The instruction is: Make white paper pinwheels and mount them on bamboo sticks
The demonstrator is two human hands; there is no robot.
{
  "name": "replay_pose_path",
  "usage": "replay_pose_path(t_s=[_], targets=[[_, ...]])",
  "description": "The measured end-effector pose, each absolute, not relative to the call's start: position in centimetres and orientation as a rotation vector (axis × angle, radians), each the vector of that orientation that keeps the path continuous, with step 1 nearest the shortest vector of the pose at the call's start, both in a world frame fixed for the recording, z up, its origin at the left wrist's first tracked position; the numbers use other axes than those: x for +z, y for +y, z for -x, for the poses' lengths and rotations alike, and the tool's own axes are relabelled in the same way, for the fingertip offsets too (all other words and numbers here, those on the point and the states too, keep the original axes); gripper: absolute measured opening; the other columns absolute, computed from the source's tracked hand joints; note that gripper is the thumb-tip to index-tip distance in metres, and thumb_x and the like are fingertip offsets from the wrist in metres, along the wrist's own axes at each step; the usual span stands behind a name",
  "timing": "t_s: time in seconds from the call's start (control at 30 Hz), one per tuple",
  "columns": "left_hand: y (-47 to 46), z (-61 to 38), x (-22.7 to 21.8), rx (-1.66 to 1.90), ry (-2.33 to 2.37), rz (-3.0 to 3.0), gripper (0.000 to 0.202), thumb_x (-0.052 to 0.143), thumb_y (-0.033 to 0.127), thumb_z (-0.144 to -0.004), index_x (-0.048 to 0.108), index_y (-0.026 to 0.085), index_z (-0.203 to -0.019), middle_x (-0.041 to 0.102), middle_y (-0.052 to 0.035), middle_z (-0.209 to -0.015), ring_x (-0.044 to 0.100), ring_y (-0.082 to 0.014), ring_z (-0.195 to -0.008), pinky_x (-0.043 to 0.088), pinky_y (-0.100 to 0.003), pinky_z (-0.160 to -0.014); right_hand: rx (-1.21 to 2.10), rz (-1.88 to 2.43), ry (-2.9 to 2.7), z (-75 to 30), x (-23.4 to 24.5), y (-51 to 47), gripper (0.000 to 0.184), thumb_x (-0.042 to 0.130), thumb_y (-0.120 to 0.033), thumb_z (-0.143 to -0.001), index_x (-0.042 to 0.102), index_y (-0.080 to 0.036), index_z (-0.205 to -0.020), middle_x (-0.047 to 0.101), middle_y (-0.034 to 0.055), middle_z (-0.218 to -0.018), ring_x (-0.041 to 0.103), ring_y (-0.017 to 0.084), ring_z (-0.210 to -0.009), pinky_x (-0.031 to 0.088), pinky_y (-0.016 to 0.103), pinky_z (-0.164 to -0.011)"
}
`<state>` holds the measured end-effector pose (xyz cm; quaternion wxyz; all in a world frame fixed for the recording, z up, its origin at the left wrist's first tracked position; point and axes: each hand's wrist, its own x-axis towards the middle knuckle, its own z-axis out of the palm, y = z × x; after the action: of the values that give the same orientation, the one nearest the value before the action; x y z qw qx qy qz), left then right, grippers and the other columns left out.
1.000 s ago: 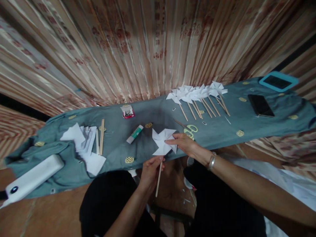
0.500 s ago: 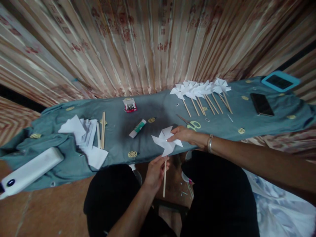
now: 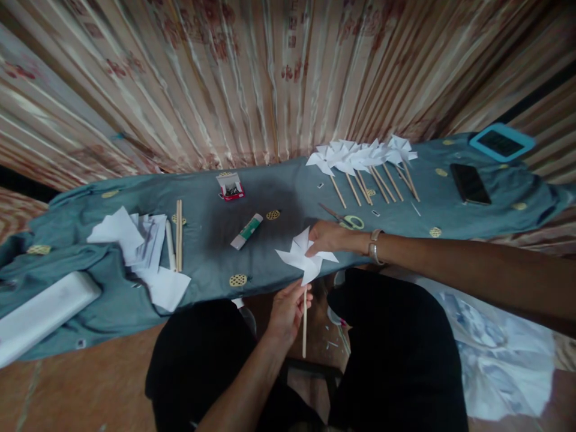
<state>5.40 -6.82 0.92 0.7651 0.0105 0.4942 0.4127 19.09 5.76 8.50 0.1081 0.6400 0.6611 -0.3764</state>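
A white paper pinwheel (image 3: 300, 257) on a thin wooden stick (image 3: 305, 330) is held over the table's front edge. My left hand (image 3: 288, 306) grips the stick just under the paper blades, fingers closed around it. At the pinwheel's middle, my right hand (image 3: 324, 237) pinches the paper with thumb and fingers; the hand hides part of the upper right blade. A glue stick (image 3: 247, 231) lies left of the pinwheel. Just beyond my right hand rest scissors (image 3: 351, 222) with light green handles.
Several finished pinwheels (image 3: 346, 159) lie in a row at the back. An open red box of pins (image 3: 231, 188) stands behind the glue stick. Leftward are loose sticks (image 3: 179, 237), cut paper (image 3: 150, 246) and a white case (image 3: 49, 315). A black phone (image 3: 470, 183) and blue-framed tablet (image 3: 503, 143) lie right.
The view has shifted slightly, so the table things sit a little further left and higher. Both hands keep hold of the pinwheel; my right hand's fingers have shifted a little over its middle.
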Motion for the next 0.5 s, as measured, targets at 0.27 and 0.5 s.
replay_pose_path(t_s=[0.27, 0.5], targets=[[-6.9, -6.2, 1.1, 0.882, 1.055, 0.011, 0.012, 0.079, 0.005, -0.06, 0.075, 0.009, -0.071, 0.071, -0.0047, -0.063, 0.061, -0.0072, -0.048, 0.048, -0.015, -0.049, -0.815, -1.694, 1.963, -19.0, 8.8, 6.7, 0.025, 0.079, -0.035, -0.067, 0.075, -0.018, -0.085, 0.073, 0.0052, -0.083, 0.067, 0.023, -0.083, 0.047, 0.028, -0.068], [-6.9, -6.5, 1.3, 0.841, 1.079, 0.029, 0.01, 0.071, 0.0, -0.069, 0.074, 0.008, -0.071, 0.071, -0.0053, -0.063, 0.063, -0.0081, -0.05, 0.051, -0.016, -0.052, -0.774, -1.627, 1.891, -18.5, 10.2, 6.9, 0.036, 0.075, -0.038, -0.074, 0.074, -0.012, -0.099, 0.075, 0.0084, -0.094, 0.068, 0.021, -0.085, 0.047, 0.025, -0.066]])
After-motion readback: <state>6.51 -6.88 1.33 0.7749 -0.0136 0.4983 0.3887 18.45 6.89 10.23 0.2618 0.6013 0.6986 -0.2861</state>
